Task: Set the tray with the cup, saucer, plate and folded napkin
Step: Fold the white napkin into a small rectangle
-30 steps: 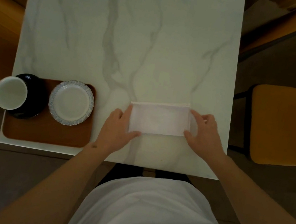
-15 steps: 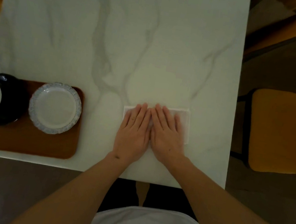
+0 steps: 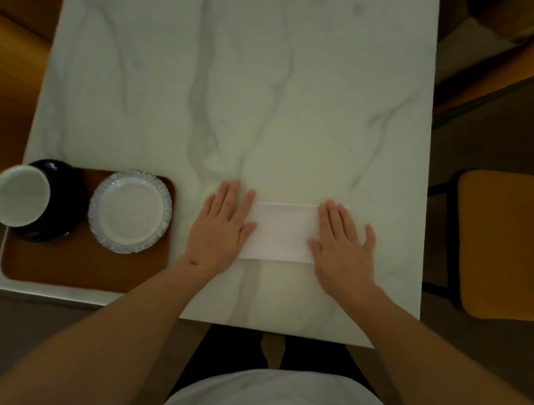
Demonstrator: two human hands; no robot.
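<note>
A white folded napkin point(image 3: 280, 232) lies flat on the marble table point(image 3: 242, 77) near its front edge. My left hand point(image 3: 222, 228) presses its left end with straight fingers, and my right hand point(image 3: 342, 248) presses its right end the same way. To the left, a brown tray point(image 3: 75, 267) sits at the table's front-left corner. On it stand a white plate with a blue patterned rim point(image 3: 130, 211) and a white cup point(image 3: 19, 196) on a dark saucer point(image 3: 60, 206).
An orange-yellow chair point(image 3: 512, 246) stands right of the table. Wooden furniture in orange tones lines the left side and the far right corner. The table's far half is bare marble.
My hands were together on the middle of the napkin; they have slid apart to its two ends, smoothing it flat. Before that, they held its ends.
</note>
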